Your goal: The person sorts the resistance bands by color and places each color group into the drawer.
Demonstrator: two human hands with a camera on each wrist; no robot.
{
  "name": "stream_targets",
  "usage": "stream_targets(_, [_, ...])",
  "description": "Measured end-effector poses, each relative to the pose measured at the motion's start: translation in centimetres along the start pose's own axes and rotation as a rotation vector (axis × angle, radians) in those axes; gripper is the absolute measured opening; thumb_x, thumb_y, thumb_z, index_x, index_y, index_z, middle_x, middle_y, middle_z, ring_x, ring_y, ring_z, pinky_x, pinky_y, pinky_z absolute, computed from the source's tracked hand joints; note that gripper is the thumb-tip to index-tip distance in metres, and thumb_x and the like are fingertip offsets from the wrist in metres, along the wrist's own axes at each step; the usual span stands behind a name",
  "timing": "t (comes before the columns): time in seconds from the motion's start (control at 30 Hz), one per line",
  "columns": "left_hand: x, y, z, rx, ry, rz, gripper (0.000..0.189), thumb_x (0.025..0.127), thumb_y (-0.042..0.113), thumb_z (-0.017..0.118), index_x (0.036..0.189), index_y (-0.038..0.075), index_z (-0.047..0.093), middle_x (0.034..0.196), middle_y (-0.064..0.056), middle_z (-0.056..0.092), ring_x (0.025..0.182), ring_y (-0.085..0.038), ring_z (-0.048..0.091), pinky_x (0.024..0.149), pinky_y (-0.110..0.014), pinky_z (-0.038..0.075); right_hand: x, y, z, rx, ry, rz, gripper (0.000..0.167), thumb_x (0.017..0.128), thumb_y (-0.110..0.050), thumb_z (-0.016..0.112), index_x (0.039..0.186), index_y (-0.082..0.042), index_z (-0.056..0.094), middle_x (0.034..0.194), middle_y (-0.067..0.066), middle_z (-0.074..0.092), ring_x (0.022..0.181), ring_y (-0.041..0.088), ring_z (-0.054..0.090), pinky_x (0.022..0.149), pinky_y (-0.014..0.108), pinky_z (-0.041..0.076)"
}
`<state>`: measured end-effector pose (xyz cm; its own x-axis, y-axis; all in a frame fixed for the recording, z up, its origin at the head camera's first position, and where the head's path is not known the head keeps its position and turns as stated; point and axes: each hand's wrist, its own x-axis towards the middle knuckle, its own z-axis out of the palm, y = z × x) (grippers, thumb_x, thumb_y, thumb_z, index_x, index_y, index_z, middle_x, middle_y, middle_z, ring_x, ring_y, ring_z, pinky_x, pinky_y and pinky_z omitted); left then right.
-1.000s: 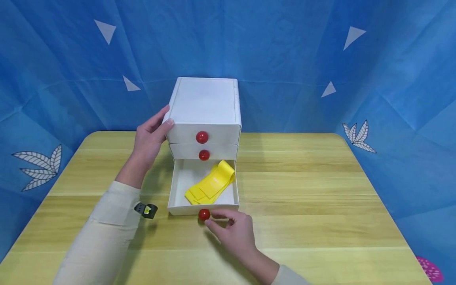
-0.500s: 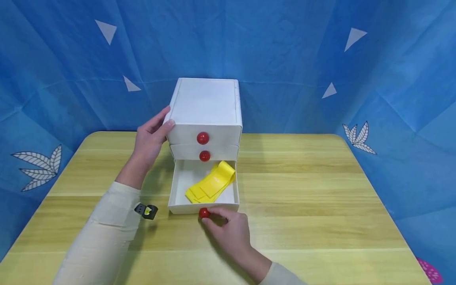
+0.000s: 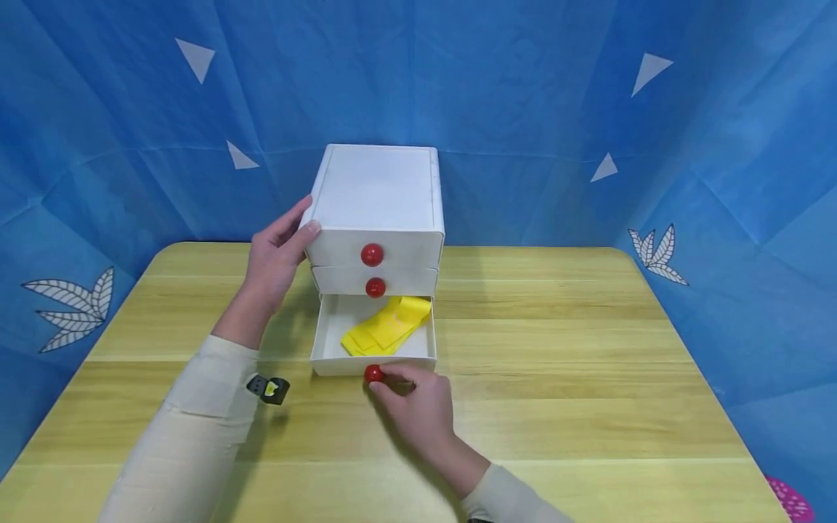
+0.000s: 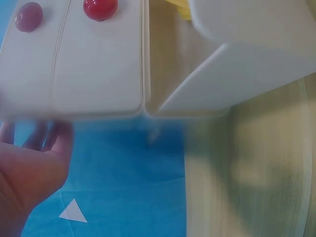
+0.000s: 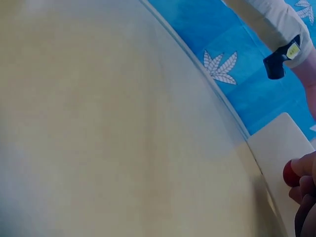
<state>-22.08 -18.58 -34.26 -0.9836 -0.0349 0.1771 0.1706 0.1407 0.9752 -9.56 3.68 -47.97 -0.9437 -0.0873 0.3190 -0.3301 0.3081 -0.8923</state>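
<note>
A small white drawer cabinet [image 3: 379, 189] with red ball knobs stands on the table, its bottom drawer [image 3: 330, 328] pulled partly out. Inside that drawer lies a folded yellow strap-like band [image 3: 390, 325]. My left hand [image 3: 275, 254] rests against the cabinet's upper left side, fingers along the side wall and thumb at the front top edge; the left wrist view shows the fingers [image 4: 60, 140] touching that wall. At the bottom drawer's front, my right hand [image 3: 421, 407] pinches the red knob [image 3: 373, 373] between thumb and index finger. The right wrist view shows the knob [image 5: 290, 174] partly covered by fingers.
The two upper drawers are closed, with the top red knob [image 3: 372, 255] and the middle red knob [image 3: 375, 288] on their fronts. Wooden table [image 3: 556, 363] extends on both sides. A blue patterned cloth [image 3: 523, 109] hangs close behind the cabinet.
My right hand has taken the knob in a pinch and moved toward the cabinet, sliding the bottom drawer partway in with the yellow band. My left hand has stayed in place.
</note>
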Motion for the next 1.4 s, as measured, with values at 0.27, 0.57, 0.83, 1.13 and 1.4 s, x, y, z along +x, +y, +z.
stream_targets(0.27, [0.0,-0.1,0.0,0.004,-0.001,-0.013,0.054,0.098,0.04,0.064,0.149,0.036,0.048,0.154,0.004,0.042,0.135,-0.023,0.044,0.106,-0.048,0.041,1.3,0.4,0.3,-0.046,0.033,0.008,0.021,0.081,-0.014,0.085,0.101,-0.014,0.08,0.096,-0.007,0.075,0.084,0.008,0.07,0.075,0.025,0.057])
stream_targets(0.57, [0.0,0.0,0.0,-0.002,-0.003,-0.009,0.054,0.098,0.039,0.064,0.15,0.034,0.048,0.154,0.003,0.043,0.135,-0.024,0.045,0.106,-0.048,0.041,2.8,0.6,0.8,-0.042,0.061,0.103,0.02,0.082,-0.02,0.085,0.102,-0.02,0.08,0.094,-0.012,0.074,0.085,0.005,0.069,0.074,0.024,0.057])
stream_targets(0.83, [-0.1,-0.1,0.0,0.0,-0.003,-0.009,0.053,0.098,0.04,0.064,0.149,0.037,0.048,0.154,0.004,0.043,0.136,-0.023,0.044,0.106,-0.049,0.041,4.2,1.0,0.9,-0.084,0.082,0.111,0.02,0.083,-0.021,0.085,0.103,-0.02,0.081,0.093,-0.012,0.074,0.085,0.004,0.068,0.074,0.025,0.056])
stream_targets(1.13, [-0.1,0.0,0.1,0.009,0.0,-0.013,0.054,0.098,0.04,0.064,0.15,0.035,0.048,0.154,0.003,0.042,0.137,-0.022,0.043,0.107,-0.049,0.04,5.9,1.5,1.2,-0.073,0.107,0.115,0.02,0.084,-0.019,0.084,0.103,-0.018,0.081,0.093,-0.011,0.074,0.084,0.005,0.067,0.076,0.028,0.056])
stream_targets(1.4, [-0.2,0.2,0.0,-0.012,0.001,-0.01,0.054,0.098,0.038,0.065,0.149,0.032,0.048,0.154,0.002,0.042,0.136,-0.022,0.044,0.107,-0.048,0.04,7.3,1.8,1.5,-0.091,0.137,0.095,0.018,0.084,-0.019,0.084,0.102,-0.017,0.081,0.092,-0.009,0.074,0.083,0.007,0.068,0.076,0.032,0.056])
